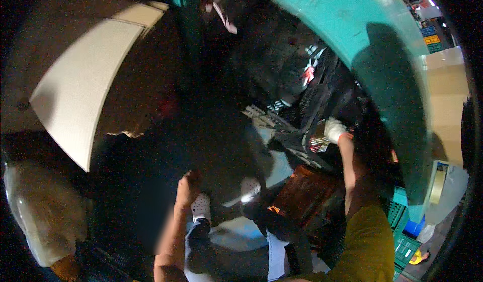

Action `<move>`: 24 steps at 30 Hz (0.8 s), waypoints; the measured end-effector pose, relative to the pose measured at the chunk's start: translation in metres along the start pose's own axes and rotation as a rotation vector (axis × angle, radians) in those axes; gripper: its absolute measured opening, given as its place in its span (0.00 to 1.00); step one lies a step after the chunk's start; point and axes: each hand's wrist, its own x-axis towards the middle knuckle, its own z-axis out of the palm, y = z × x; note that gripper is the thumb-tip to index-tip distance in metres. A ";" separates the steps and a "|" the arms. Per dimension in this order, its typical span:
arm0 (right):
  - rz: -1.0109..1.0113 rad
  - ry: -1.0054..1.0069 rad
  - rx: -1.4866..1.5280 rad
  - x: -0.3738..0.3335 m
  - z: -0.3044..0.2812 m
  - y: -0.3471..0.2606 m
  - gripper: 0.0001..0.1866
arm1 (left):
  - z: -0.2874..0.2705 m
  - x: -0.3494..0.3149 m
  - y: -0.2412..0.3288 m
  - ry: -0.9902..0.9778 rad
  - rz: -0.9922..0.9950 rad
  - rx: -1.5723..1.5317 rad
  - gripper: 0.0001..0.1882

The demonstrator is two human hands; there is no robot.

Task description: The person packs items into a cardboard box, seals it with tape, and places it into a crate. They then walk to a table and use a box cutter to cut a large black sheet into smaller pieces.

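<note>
My right hand (pixel 334 130), in a white glove with an orange cuff, reaches in at the corner of a black slatted crate (pixel 297 137). Its fingers are too small and dark to make out. Small light and reddish pieces (pixel 318 144) show through the crate beside the glove. My left hand (pixel 187 187) is bare and closed, low over the dark floor near my white shoe (pixel 200 207). Anything inside its curled fingers is hidden in shadow. A reddish-brown crate (pixel 304 194) stands just below the black one, nearer to me.
A curved-looking teal surface (pixel 322 5) spans the upper right, above the dark space with the crates. A pale board (pixel 90 76) juts in at left, over a cloudy plastic bag (pixel 45 211). Cardboard boxes (pixel 445 106) and green crates (pixel 405 249) stand at right.
</note>
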 end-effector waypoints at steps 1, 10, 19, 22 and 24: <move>0.009 -0.072 0.053 -0.009 0.015 -0.030 0.21 | 0.000 -0.010 0.006 -0.008 0.006 0.018 0.11; -0.026 0.151 1.472 -0.268 -0.177 -0.004 0.25 | -0.018 -0.138 0.186 -0.214 0.114 0.433 0.14; -0.160 0.285 1.831 -0.575 -0.331 0.098 0.25 | -0.060 -0.232 0.336 -0.454 0.119 0.362 0.15; 0.138 0.283 1.913 -0.604 -0.306 0.134 0.21 | -0.042 -0.231 0.378 -0.527 0.070 0.455 0.14; 0.461 0.363 2.009 -0.618 -0.271 0.157 0.20 | -0.023 -0.218 0.415 -0.536 0.225 0.448 0.14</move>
